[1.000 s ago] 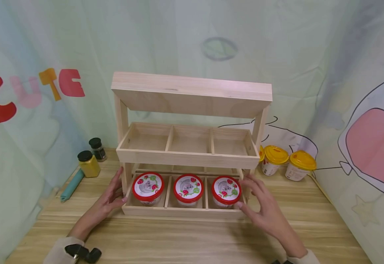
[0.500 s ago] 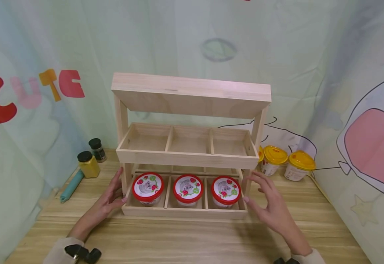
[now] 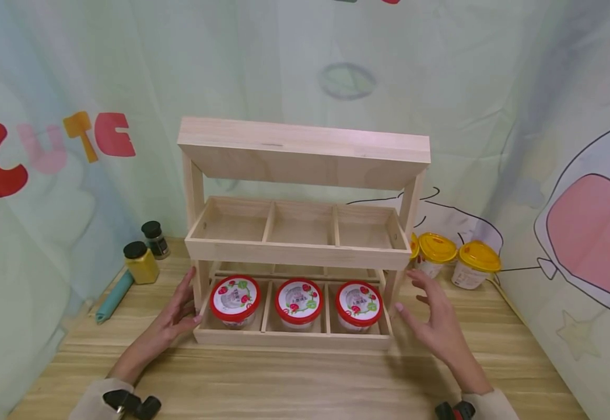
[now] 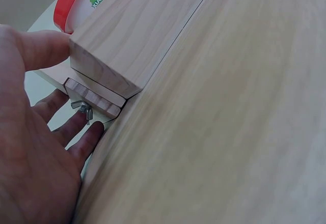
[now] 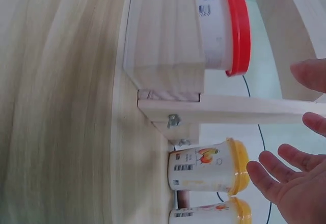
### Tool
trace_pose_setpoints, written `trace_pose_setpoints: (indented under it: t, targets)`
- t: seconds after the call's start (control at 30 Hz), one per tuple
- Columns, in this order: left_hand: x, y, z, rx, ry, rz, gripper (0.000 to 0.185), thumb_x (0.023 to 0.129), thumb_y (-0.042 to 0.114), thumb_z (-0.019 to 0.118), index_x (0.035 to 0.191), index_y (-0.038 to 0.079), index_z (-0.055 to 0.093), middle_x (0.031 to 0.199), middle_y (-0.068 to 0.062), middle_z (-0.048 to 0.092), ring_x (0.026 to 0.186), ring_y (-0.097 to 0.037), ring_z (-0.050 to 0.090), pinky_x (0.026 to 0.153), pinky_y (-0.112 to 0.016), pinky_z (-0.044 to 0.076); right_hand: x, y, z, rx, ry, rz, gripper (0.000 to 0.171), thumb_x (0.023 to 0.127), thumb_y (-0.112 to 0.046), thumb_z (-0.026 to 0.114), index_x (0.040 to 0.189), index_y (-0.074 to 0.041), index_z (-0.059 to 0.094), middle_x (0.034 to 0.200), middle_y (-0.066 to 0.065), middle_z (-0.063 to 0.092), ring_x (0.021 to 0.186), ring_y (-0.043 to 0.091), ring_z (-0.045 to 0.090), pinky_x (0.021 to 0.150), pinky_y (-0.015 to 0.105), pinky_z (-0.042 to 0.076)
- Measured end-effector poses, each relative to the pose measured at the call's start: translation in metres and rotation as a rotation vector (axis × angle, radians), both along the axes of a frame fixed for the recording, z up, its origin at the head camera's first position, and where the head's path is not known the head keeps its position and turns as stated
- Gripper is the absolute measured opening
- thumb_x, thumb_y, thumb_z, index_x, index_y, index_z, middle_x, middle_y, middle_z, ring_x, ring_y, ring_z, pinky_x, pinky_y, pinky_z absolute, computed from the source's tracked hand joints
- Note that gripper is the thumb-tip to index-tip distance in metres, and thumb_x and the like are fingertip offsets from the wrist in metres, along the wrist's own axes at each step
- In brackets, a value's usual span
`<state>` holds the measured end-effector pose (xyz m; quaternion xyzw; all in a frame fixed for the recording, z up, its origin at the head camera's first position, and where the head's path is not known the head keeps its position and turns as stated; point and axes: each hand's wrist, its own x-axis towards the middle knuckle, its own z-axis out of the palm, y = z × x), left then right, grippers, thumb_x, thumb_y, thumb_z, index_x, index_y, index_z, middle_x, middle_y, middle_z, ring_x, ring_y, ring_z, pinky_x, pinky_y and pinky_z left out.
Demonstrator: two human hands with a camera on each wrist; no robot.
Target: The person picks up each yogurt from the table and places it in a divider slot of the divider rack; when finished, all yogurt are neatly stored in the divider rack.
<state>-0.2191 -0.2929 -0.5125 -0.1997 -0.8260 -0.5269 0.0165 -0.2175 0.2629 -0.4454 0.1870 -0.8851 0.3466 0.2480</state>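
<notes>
A pale wooden rack (image 3: 298, 254) stands on the table with a slanted top board, an empty three-bay middle tray and a bottom tray. Three red-lidded strawberry cups (image 3: 234, 298) (image 3: 298, 301) (image 3: 358, 303) sit in the bottom bays. My left hand (image 3: 179, 306) rests against the rack's left end, thumb on the bottom tray's corner (image 4: 102, 66), fingers straight beside the leg. My right hand (image 3: 431, 315) hovers open just right of the rack, fingers spread, touching nothing; the right wrist view shows its fingers (image 5: 285, 178) near a yellow-lidded cup (image 5: 209, 165).
Two yellow-lidded cups (image 3: 436, 254) (image 3: 475, 262) stand behind the rack's right end. At the left back stand a yellow spice jar (image 3: 140, 261), a dark jar (image 3: 155, 237) and a teal tube (image 3: 113, 294). Printed cloth walls close in the table (image 3: 294, 379).
My right hand has drawn away from the rightmost red-lidded cup and moved right, clear of the rack. The left hand has stayed against the rack's left end.
</notes>
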Motion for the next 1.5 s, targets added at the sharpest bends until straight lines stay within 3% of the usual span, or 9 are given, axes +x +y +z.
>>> trace_pose_setpoints:
  t: [0.13, 0.63, 1.07, 1.17, 1.27, 1.33, 1.4, 1.5]
  targets:
    - [0.000, 0.000, 0.000, 0.015, -0.003, -0.005, 0.104, 0.103, 0.009, 0.063, 0.173, 0.032, -0.010, 0.171, -0.041, 0.015, 0.144, -0.073, 0.035, 0.097, -0.014, 0.047, -0.007, 0.004, -0.003, -0.002, 0.005, -0.019, 0.068, 0.091, -0.008, 0.082, 0.152, -0.003, 0.052, 0.149, 0.021, 0.061, 0.126, 0.044, 0.066, 0.091, 0.064, 0.061]
    - [0.000, 0.001, -0.001, -0.004, -0.006, 0.024, 0.104, 0.102, 0.013, 0.065, 0.173, 0.033, -0.009, 0.172, -0.039, 0.014, 0.147, -0.070, 0.033, 0.102, -0.010, 0.040, -0.035, 0.012, -0.008, -0.047, -0.035, -0.057, 0.058, 0.099, -0.013, 0.074, 0.152, -0.005, 0.052, 0.151, 0.023, 0.059, 0.126, 0.047, 0.065, 0.093, 0.066, 0.060]
    - [0.002, 0.002, 0.001, -0.001, 0.005, 0.025, 0.105, 0.102, 0.012, 0.065, 0.173, 0.032, -0.009, 0.172, -0.039, 0.015, 0.147, -0.071, 0.033, 0.101, -0.009, 0.038, -0.043, 0.014, -0.006, -0.053, -0.025, -0.024, 0.058, 0.100, -0.010, 0.071, 0.153, -0.003, 0.049, 0.151, 0.026, 0.057, 0.125, 0.052, 0.063, 0.094, 0.070, 0.058]
    - [0.002, 0.001, 0.001, -0.013, 0.006, 0.030, 0.105, 0.102, 0.012, 0.065, 0.173, 0.032, -0.009, 0.172, -0.038, 0.016, 0.147, -0.069, 0.034, 0.103, -0.012, 0.040, -0.043, 0.013, -0.005, -0.051, -0.017, -0.023, 0.056, 0.101, -0.010, 0.069, 0.153, -0.002, 0.049, 0.151, 0.026, 0.057, 0.125, 0.052, 0.063, 0.094, 0.070, 0.058]
    - [0.002, 0.001, 0.002, -0.028, 0.003, 0.038, 0.105, 0.102, 0.013, 0.065, 0.173, 0.033, -0.010, 0.173, -0.037, 0.015, 0.148, -0.069, 0.034, 0.112, -0.034, 0.051, -0.045, 0.013, -0.005, -0.033, 0.005, -0.020, 0.054, 0.102, -0.009, 0.067, 0.152, 0.000, 0.050, 0.151, 0.027, 0.057, 0.124, 0.051, 0.063, 0.093, 0.070, 0.058]
    - [0.002, 0.002, 0.002, -0.026, 0.000, 0.035, 0.105, 0.102, 0.012, 0.065, 0.173, 0.033, -0.010, 0.173, -0.038, 0.015, 0.148, -0.070, 0.033, 0.113, -0.057, 0.052, -0.046, 0.014, -0.006, -0.026, 0.026, -0.019, 0.051, 0.102, -0.007, 0.065, 0.151, 0.001, 0.051, 0.151, 0.027, 0.057, 0.123, 0.050, 0.062, 0.092, 0.070, 0.058]
    - [0.002, 0.002, 0.003, -0.030, -0.001, 0.038, 0.105, 0.102, 0.013, 0.065, 0.173, 0.033, -0.010, 0.172, -0.038, 0.015, 0.147, -0.070, 0.034, 0.111, -0.070, 0.049, -0.047, 0.015, -0.007, -0.021, 0.045, -0.024, 0.049, 0.103, -0.006, 0.064, 0.150, 0.002, 0.052, 0.150, 0.027, 0.058, 0.123, 0.048, 0.062, 0.091, 0.070, 0.058]
    - [0.002, 0.002, 0.002, -0.023, -0.001, 0.030, 0.105, 0.102, 0.012, 0.065, 0.173, 0.032, -0.010, 0.172, -0.039, 0.015, 0.146, -0.071, 0.035, 0.112, -0.047, 0.054, -0.050, 0.017, -0.010, -0.015, 0.050, -0.040, 0.047, 0.104, -0.006, 0.063, 0.149, 0.001, 0.054, 0.151, 0.027, 0.057, 0.125, 0.046, 0.062, 0.091, 0.070, 0.058]
